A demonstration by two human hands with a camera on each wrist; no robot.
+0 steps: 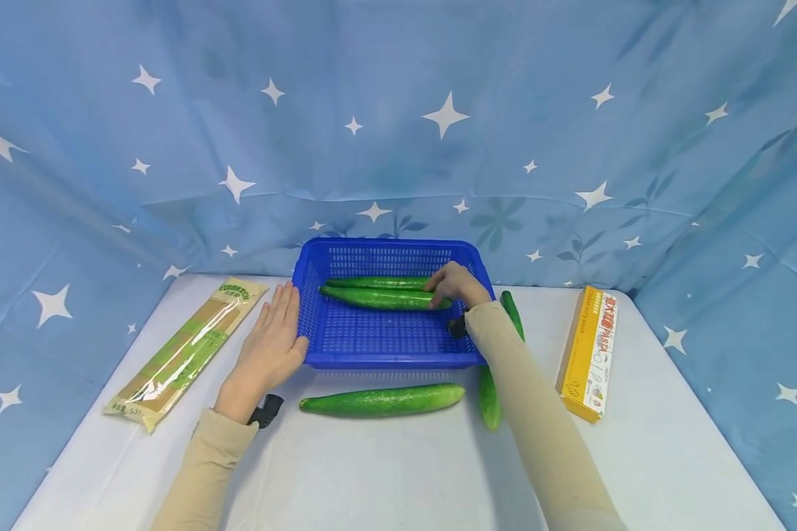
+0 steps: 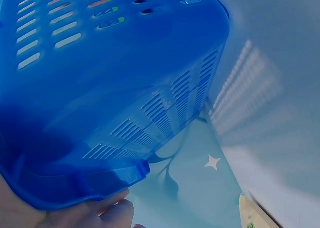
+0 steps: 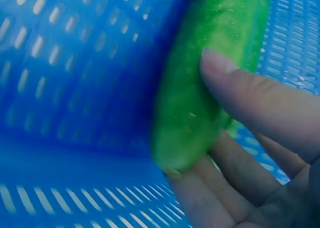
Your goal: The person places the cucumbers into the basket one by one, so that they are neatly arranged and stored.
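Note:
A blue plastic basket (image 1: pixel 392 361) with slotted walls stands on the white table. Two green cucumbers lie side by side in its back half, a front cucumber (image 1: pixel 372 298) and a rear cucumber (image 1: pixel 372 282). My right hand (image 1: pixel 460 285) reaches over the basket's right side and grips the front cucumber's right end. In the right wrist view, the thumb (image 3: pixel 260 95) lies along that cucumber (image 3: pixel 187 107) with fingers curled beneath. My left hand (image 1: pixel 272 343), its fingers straight, rests against the basket's left rim. The left wrist view has the basket wall (image 2: pixel 120 77) close up.
Another cucumber (image 1: pixel 385 400) lies crosswise in front of the basket. One more cucumber (image 1: pixel 489 398) lies lengthwise at its right, partly hidden by my right sleeve. A packet of noodles (image 1: pixel 186 354) is at left, a yellow pasta box (image 1: pixel 587 354) at right. A blue star-patterned curtain (image 1: pixel 385 110) hangs behind.

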